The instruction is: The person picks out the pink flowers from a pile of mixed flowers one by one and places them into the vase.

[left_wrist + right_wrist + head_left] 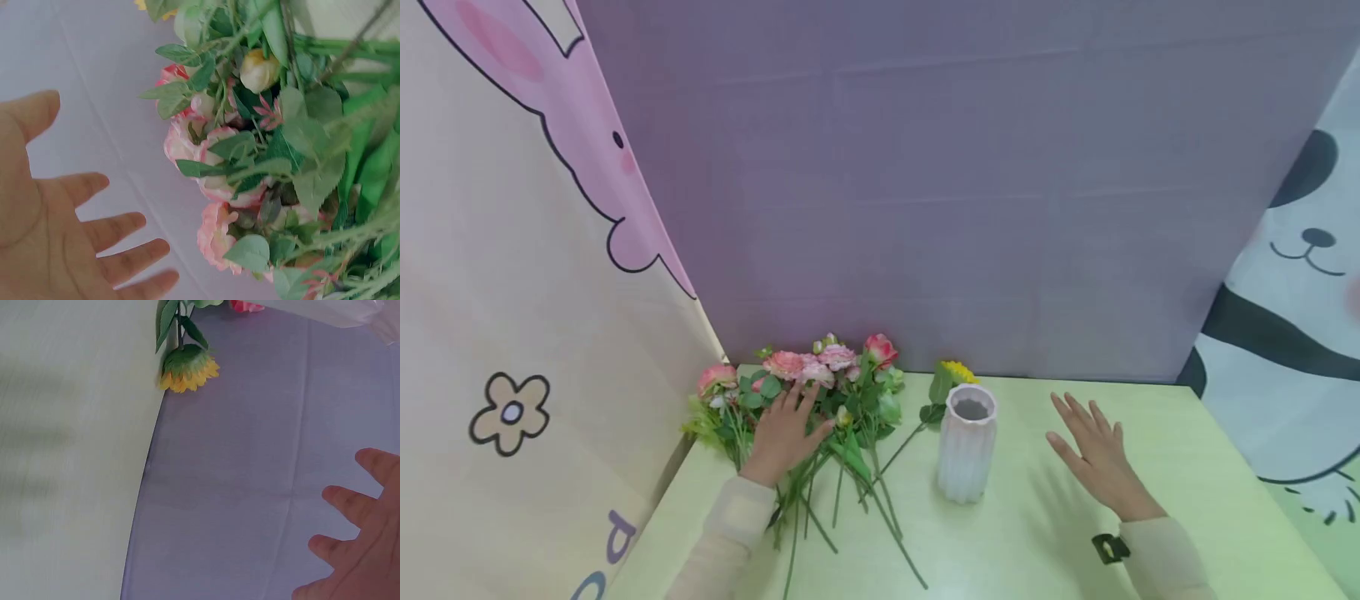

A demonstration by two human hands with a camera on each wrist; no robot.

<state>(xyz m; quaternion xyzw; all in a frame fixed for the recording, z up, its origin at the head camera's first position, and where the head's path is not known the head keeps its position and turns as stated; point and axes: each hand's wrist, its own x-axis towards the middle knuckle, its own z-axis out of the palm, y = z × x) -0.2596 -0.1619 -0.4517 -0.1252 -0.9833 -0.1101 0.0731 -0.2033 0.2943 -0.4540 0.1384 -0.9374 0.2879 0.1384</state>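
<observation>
My left hand [782, 435] hovers over a heap of artificial flowers, its fingers spread and holding nothing. Pink roses [784, 365], white-and-pink blooms [185, 140], a pale yellow bud [259, 70] and green leaves make up the heap, with long stems [887, 500] pointing toward me. A white ribbed vase [967, 450] stands upright right of the flowers. Behind it lies a yellow sunflower [959, 372], also seen in the right wrist view. To the right of the vase, my right hand [1097, 462] is raised above the table, fingers straight and apart, touching nothing.
The pale table [1015, 550] ends at a purple-grey backdrop [925, 208]. A curtain with a pink rabbit [580, 142] borders the left side, and a panda-printed sheet [1307, 333] the right. A dark wrist strap piece [1110, 548] sits at the right cuff.
</observation>
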